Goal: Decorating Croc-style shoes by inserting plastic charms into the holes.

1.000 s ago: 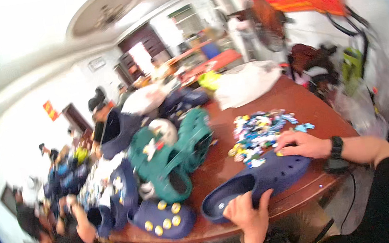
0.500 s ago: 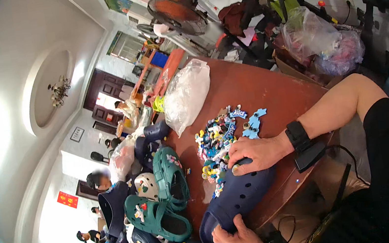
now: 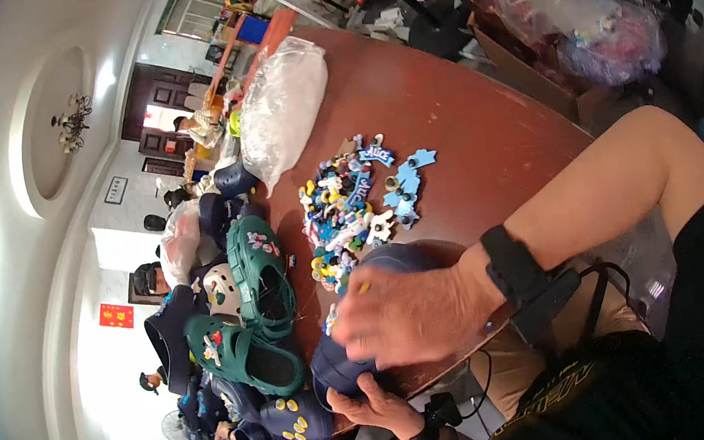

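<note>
A navy perforated clog (image 3: pixel 336 362) lies at the table's near edge, partly covered by my hands. My left hand (image 3: pixel 378 405) is closed on the rim of its heel end. Over the clog's upper passes my right hand (image 3: pixel 414 310), smeared by motion, its fingers bent; a small yellow spot (image 3: pixel 364 287) shows at them, too blurred to name. Just beyond the clog is a heap of small colourful shoe charms (image 3: pixel 337 208), some white, yellow and blue. Light blue charms (image 3: pixel 404 186) sit beside the heap.
Two green clogs (image 3: pixel 255 269) with charms, a white clog (image 3: pixel 221 291) and several navy clogs crowd the table's left side. A clear plastic bag (image 3: pixel 282 108) rests farther back on the red-brown table (image 3: pixel 447 126). A cardboard box (image 3: pixel 519 61) with plastic bags stands beyond. Other people work at left.
My right hand has moved from the clog's toe end across its upper. My left hand keeps its hold on the heel end. The whole view has shifted, with things appearing farther left and higher.
</note>
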### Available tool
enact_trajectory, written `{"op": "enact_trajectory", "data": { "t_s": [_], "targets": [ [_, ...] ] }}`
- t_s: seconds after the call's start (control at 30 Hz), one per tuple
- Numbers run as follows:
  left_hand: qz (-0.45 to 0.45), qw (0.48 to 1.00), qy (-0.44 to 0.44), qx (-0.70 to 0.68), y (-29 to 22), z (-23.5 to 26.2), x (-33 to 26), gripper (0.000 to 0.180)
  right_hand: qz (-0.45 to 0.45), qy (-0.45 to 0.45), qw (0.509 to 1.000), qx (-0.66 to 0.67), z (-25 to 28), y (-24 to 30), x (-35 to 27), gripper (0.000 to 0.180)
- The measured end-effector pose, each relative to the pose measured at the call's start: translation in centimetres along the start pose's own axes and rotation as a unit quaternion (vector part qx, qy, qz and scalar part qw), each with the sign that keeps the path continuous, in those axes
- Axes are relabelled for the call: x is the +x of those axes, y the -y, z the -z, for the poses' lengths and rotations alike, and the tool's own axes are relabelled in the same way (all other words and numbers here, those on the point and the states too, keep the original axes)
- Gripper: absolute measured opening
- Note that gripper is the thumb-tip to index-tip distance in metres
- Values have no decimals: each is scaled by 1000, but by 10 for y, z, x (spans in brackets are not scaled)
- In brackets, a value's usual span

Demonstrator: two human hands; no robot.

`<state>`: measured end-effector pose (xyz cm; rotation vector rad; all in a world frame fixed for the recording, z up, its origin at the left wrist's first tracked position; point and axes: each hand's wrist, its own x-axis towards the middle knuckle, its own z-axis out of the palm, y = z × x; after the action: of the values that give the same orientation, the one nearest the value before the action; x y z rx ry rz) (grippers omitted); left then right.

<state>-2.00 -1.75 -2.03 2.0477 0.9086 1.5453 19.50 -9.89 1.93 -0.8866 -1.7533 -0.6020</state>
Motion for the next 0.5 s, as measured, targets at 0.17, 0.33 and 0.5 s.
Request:
{"op": "enact_trajectory", "data": {
  "t_s": [0.17, 0.33, 0.5],
  "targets": [
    [182, 916, 62, -352, 14, -4, -4, 60, 24, 98, 994, 38, 12, 8, -7, 19],
    [41, 998, -37, 16, -11, -21, 11, 46, -36, 91, 995, 5, -3, -5, -11, 22],
    [43, 999, -11, -9, -5, -20, 7, 44, -16, 106, 993, -43, 0, -13, -15, 21]
  ]
}}
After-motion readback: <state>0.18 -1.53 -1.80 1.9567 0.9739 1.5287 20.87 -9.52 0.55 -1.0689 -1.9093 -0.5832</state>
